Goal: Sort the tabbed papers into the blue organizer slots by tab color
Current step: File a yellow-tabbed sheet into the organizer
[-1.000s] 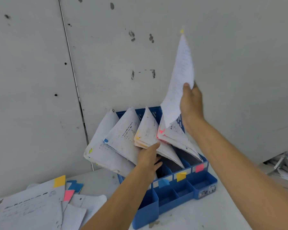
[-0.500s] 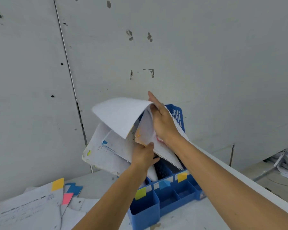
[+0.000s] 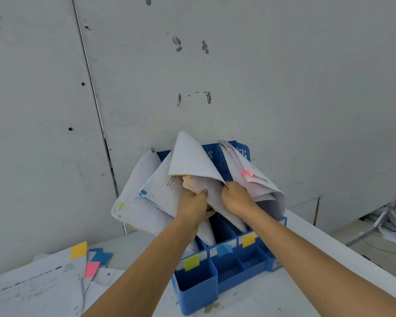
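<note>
Your left hand [image 3: 193, 207] grips the orange-tabbed stack [image 3: 187, 182] standing in the blue organizer [image 3: 199, 291]. Your right hand [image 3: 237, 199], just beside it, pinches the lower edge of a white sheet [image 3: 192, 159] that curls over above that stack. At the organizer's right end lean the pink-tabbed papers [image 3: 254, 177]. The blue-tabbed papers [image 3: 160, 191] and yellow-green-tabbed papers [image 3: 133, 202] fan out over its left side. Left of the organizer, loose tabbed papers [image 3: 39, 287] lie on the table [image 3: 249, 300].

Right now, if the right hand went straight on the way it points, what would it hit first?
The right hand grips the bent white sheet, so that first; behind it, probably the blue organizer's back panel, though depth is unclear.
</note>
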